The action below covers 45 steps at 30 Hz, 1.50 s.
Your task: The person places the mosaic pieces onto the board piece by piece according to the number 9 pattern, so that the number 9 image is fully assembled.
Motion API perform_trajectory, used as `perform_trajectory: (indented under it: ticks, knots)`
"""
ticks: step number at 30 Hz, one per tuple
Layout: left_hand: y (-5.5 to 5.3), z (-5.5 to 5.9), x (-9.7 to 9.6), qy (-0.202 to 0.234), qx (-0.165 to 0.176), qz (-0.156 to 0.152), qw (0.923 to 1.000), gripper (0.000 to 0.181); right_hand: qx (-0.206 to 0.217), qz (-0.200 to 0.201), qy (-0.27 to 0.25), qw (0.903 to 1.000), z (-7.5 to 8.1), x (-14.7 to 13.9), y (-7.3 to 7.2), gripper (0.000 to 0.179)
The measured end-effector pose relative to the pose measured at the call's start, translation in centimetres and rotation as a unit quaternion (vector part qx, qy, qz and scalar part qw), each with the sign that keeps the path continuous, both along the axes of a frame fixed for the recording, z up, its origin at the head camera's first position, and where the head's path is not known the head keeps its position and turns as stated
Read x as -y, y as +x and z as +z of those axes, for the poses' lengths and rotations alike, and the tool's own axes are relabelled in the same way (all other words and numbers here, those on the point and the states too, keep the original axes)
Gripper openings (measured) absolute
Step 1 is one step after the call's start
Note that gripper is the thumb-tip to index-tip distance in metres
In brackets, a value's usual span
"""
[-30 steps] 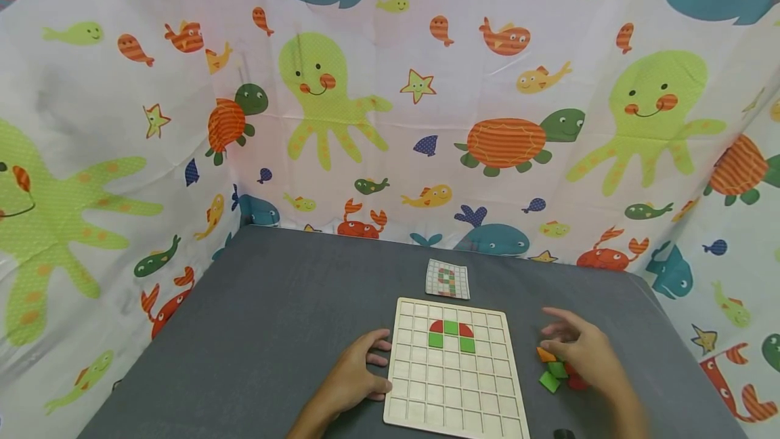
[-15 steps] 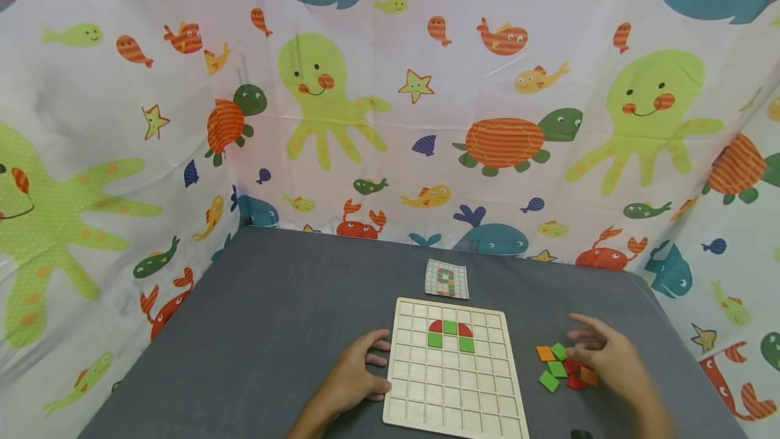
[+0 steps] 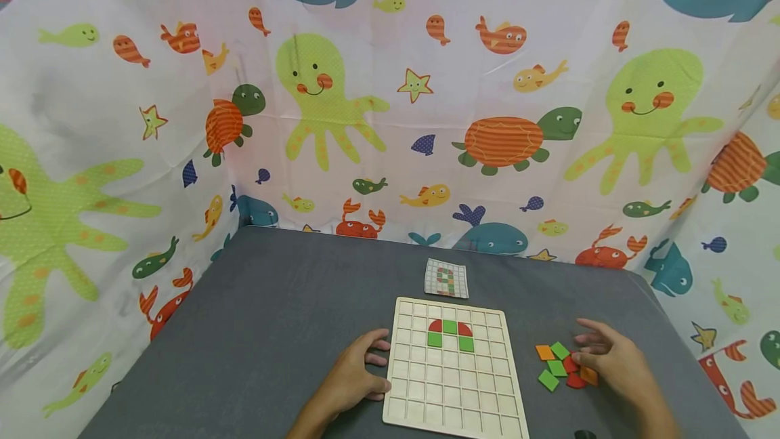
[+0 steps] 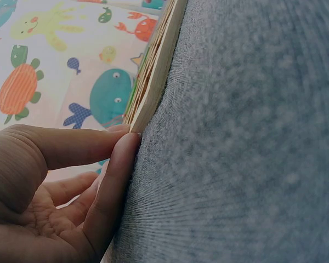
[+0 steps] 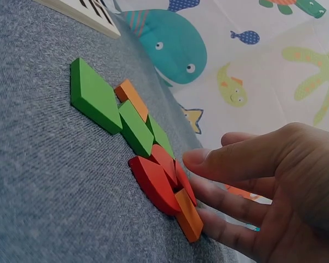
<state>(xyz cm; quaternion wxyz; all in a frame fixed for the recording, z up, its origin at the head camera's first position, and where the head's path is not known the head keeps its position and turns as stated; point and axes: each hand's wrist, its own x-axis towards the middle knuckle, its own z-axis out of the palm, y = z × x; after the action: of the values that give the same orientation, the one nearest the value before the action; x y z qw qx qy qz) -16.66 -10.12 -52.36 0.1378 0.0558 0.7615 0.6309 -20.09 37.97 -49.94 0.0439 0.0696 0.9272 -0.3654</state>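
Observation:
My left hand point(image 3: 350, 374) rests at the left edge of a wooden grid board point(image 3: 453, 398). In the left wrist view, the thumb and a finger touch the board's edge point(image 4: 156, 82). Red quarter-round and green square tiles point(image 3: 449, 327) lie in an arch near the board's far side. Close to a loose pile, my right hand point(image 3: 615, 361) has its thumb over a red piece point(image 3: 575, 381). In the right wrist view, its loosely bent fingers lie beside red pieces and an orange tile point(image 5: 189, 216); contact is unclear. Green tiles point(image 5: 93, 96) lie flat nearby.
A small pattern card point(image 3: 447, 279) with a coloured grid lies beyond the board. A dark round object point(image 3: 585, 434) shows at the bottom edge. Grey cloth point(image 3: 292, 310) covers the table, and a sea-animal curtain point(image 3: 365, 120) hangs behind it.
My right hand has moved right, off the top of the pile. The pieces now lie more spread out, with more green and orange showing. My left hand and the board stay put.

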Motion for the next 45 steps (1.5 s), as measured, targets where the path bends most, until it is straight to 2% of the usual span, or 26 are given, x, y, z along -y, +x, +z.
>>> perform_trajectory:
  ticks: [11,20,27,36,41,45]
  knots:
    - [0.0,0.1,0.0,0.003,0.002,0.002,1.0,0.093,0.008,-0.007,-0.005,0.9999,0.1,0.2,-0.3,0.074]
    - [-0.1,0.0,0.0,0.006,0.003,0.0,1.0,0.092,-0.006,0.002,0.012,0.9999,0.0,0.3,-0.4,0.071]
    - [-0.1,-0.3,0.0,0.007,0.003,0.0,1.0,0.093,-0.019,-0.018,0.059,0.9979,-0.3,1.0,-0.5,0.065]
    - [-0.1,-0.3,-0.1,0.005,0.0,0.0,1.0,0.092,-0.041,-0.034,0.07,0.9962,-0.7,1.2,-0.2,0.054]
    - [-0.1,-0.3,0.0,0.005,0.0,0.001,1.0,0.092,-0.031,-0.06,0.076,0.9948,-0.8,1.0,-0.2,0.058]
    - [0.0,-0.2,0.0,0.003,0.0,0.003,1.0,0.092,-0.018,-0.065,0.077,0.9947,-0.7,1.0,-0.2,0.061]
